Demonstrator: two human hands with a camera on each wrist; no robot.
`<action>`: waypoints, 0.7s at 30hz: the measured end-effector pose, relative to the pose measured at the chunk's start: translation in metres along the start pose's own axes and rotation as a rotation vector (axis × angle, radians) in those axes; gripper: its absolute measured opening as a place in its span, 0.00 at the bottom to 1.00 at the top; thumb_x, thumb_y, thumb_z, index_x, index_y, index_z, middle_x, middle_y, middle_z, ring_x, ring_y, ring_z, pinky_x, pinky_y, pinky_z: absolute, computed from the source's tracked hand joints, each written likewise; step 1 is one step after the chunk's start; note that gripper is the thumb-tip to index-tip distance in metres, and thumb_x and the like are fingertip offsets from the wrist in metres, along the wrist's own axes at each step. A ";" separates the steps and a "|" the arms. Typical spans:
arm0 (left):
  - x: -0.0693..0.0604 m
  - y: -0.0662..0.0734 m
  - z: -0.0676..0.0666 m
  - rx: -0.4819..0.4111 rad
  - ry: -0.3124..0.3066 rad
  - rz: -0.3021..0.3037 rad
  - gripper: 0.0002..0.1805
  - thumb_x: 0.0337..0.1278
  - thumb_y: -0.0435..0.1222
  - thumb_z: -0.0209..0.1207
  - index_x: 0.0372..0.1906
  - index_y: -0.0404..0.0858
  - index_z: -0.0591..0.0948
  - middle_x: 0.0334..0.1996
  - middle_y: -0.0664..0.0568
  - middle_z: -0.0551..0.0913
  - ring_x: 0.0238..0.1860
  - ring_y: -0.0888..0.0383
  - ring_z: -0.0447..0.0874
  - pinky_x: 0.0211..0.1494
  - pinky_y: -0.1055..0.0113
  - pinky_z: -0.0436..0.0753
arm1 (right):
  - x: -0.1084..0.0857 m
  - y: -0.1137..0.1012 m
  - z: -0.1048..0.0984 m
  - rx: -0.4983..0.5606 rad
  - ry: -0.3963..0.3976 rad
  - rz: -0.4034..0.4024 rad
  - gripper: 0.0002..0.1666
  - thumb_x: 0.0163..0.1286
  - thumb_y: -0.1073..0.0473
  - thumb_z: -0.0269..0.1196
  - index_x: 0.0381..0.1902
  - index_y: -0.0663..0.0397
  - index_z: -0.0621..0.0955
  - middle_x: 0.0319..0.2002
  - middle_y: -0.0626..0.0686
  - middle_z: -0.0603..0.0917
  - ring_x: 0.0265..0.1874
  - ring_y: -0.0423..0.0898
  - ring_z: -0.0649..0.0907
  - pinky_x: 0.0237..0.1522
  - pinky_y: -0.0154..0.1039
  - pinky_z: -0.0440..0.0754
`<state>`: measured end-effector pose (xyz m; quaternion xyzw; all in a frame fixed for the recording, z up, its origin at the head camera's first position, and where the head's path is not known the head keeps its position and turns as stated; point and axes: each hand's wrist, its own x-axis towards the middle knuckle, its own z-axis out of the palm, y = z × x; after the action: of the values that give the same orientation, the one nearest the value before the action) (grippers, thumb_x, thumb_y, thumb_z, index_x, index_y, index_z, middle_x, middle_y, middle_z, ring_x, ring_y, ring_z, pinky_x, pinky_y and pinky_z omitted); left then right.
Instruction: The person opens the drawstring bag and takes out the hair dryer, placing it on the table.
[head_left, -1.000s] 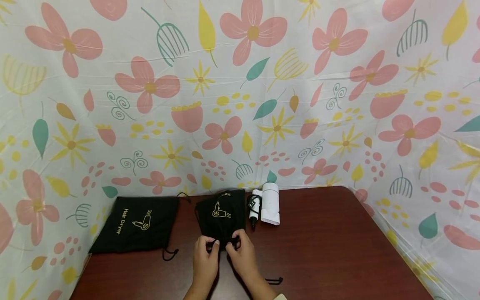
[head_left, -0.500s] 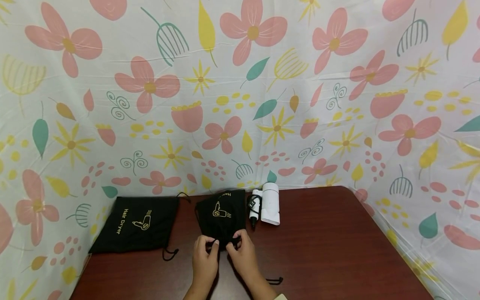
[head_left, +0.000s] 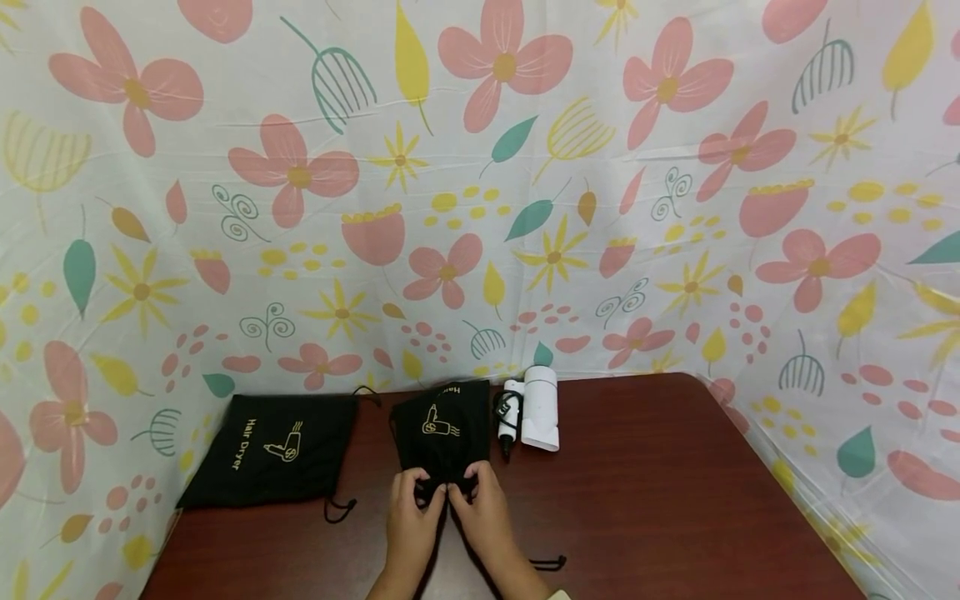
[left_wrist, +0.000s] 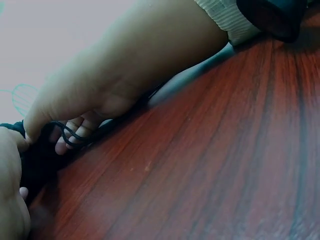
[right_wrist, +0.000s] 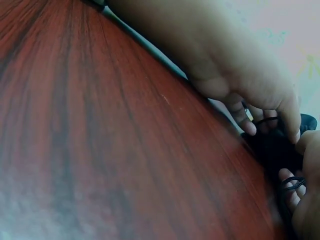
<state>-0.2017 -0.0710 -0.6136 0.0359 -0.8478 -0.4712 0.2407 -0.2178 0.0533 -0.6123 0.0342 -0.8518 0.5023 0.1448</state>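
A black drawstring bag (head_left: 442, 425) with a gold hair-dryer print lies at the middle of the table, its gathered mouth toward me. My left hand (head_left: 411, 517) pinches the left side of that mouth between thumb and fingers. On the right side my right hand (head_left: 483, 512) pinches it likewise, and the two thumb tips nearly meet. Black cord (left_wrist: 72, 134) loops around the right hand's fingers in the left wrist view. More cord (right_wrist: 295, 183) crosses the right fingers in the right wrist view. What the bag contains is hidden.
Flat on the left lies another black drawstring bag (head_left: 281, 450) reading "Hair Dryer". Just right of the middle bag is a white folded hair dryer (head_left: 540, 408) with black cord wound on its handle. A floral curtain (head_left: 480, 208) borders the reddish-brown table (head_left: 660, 492).
Both thumbs have drawn closer together over the bag's mouth, the left one shifting right. The bags and the hair dryer stay in place.
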 end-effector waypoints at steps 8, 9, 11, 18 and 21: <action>0.000 0.001 0.005 0.089 0.022 0.048 0.15 0.52 0.32 0.72 0.43 0.44 0.80 0.36 0.52 0.75 0.29 0.65 0.67 0.29 0.73 0.71 | 0.000 -0.001 0.001 -0.049 0.005 -0.021 0.16 0.64 0.61 0.69 0.39 0.50 0.71 0.29 0.47 0.71 0.20 0.31 0.67 0.23 0.28 0.69; 0.000 0.001 0.006 0.093 0.028 0.050 0.15 0.51 0.32 0.72 0.42 0.44 0.80 0.35 0.52 0.75 0.29 0.65 0.67 0.29 0.72 0.70 | 0.000 -0.001 0.001 -0.051 0.006 -0.019 0.16 0.63 0.61 0.69 0.39 0.50 0.71 0.29 0.46 0.71 0.20 0.31 0.67 0.24 0.29 0.69; 0.000 0.001 0.007 0.095 0.036 0.046 0.14 0.51 0.31 0.71 0.40 0.43 0.79 0.35 0.52 0.74 0.30 0.65 0.66 0.30 0.72 0.70 | 0.000 -0.001 0.002 -0.051 0.007 -0.011 0.16 0.64 0.61 0.69 0.38 0.49 0.71 0.29 0.46 0.70 0.20 0.32 0.67 0.24 0.29 0.69; 0.001 0.001 0.007 0.071 0.048 0.003 0.14 0.49 0.30 0.69 0.39 0.42 0.76 0.35 0.52 0.74 0.33 0.61 0.70 0.35 0.67 0.72 | 0.001 0.001 0.003 -0.033 0.068 -0.009 0.16 0.60 0.63 0.69 0.37 0.51 0.71 0.28 0.45 0.70 0.21 0.34 0.67 0.26 0.30 0.69; 0.001 0.000 0.007 0.069 0.055 -0.009 0.14 0.50 0.31 0.68 0.38 0.42 0.76 0.35 0.52 0.74 0.34 0.60 0.70 0.36 0.66 0.72 | 0.002 0.001 0.003 -0.030 0.076 -0.003 0.16 0.60 0.64 0.68 0.37 0.51 0.70 0.28 0.45 0.70 0.22 0.35 0.67 0.27 0.30 0.69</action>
<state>-0.2058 -0.0660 -0.6157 0.0610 -0.8563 -0.4419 0.2602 -0.2202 0.0513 -0.6142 0.0144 -0.8532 0.4900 0.1781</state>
